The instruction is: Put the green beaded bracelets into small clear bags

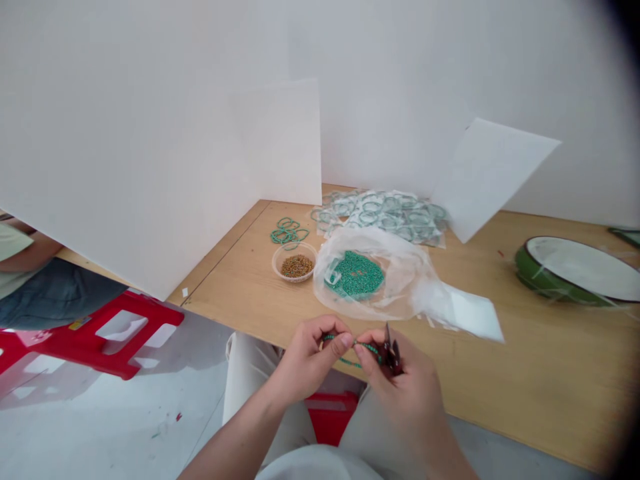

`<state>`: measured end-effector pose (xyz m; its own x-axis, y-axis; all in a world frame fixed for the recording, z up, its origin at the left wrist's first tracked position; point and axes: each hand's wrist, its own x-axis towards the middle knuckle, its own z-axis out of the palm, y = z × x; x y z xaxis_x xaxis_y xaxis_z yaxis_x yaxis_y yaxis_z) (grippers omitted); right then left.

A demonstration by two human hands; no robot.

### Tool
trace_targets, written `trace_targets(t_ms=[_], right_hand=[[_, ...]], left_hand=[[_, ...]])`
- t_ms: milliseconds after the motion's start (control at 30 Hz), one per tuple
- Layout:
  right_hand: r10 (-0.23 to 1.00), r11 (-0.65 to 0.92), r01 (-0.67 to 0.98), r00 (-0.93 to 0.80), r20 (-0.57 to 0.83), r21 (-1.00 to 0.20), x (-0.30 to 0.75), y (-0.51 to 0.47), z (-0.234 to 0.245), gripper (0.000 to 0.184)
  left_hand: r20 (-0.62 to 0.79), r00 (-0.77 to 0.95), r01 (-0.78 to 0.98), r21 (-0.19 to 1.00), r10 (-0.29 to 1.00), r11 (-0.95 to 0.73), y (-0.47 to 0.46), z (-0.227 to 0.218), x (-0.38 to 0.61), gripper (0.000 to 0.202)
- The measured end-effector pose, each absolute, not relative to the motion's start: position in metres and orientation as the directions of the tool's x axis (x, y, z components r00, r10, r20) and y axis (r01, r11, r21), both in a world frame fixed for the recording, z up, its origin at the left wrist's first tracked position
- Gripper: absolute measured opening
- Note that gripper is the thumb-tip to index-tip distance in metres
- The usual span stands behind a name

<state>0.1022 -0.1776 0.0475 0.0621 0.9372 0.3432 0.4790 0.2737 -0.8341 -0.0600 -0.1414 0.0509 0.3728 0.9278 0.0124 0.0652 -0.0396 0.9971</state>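
In front of you lies a pale wooden table (500, 393). On it, a clear plastic bag (395, 267) holds a heap of green beads (354, 275), just beside a small clear tub (283, 263) of brown beads (297, 266). Behind them are loose green bead loops (287, 231) and a spread of bagged green bracelets (380, 215). To your right sits a green-rimmed round tray (530, 270). A white board (280, 140) stands upright at the back, and a white sheet (493, 177) leans tilted. Off to your left, a seated person (50, 290) is partly hidden behind a large white panel (125, 133), near a red plastic stool (100, 333).
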Motion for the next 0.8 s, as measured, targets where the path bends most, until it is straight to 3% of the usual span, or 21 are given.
trace_targets(t_ms=[300, 500, 800], right_hand=[[0.845, 0.450, 0.560, -0.016, 0.534, -0.696, 0.105, -0.173, 0.045, 0.004], [0.883, 0.374, 0.525, 0.052, 0.467, -0.765, 0.098, -0.175, 0.044, 0.004], [0.918, 0.354, 0.496, -0.024, 0.395, -0.793, 0.098, -0.175, 0.050, 0.008]], left_hand=[[0.013, 0.328, 0.072, 0.997, 0.945, -0.038, -0.148, 0.050, -0.057, 0.032], [-0.049, 0.322, 0.090, 0.996, 0.946, 0.021, -0.149, 0.052, -0.055, 0.035], [-0.044, 0.304, -0.007, 0.999, 0.952, 0.049, -0.152, 0.046, -0.049, 0.038]])
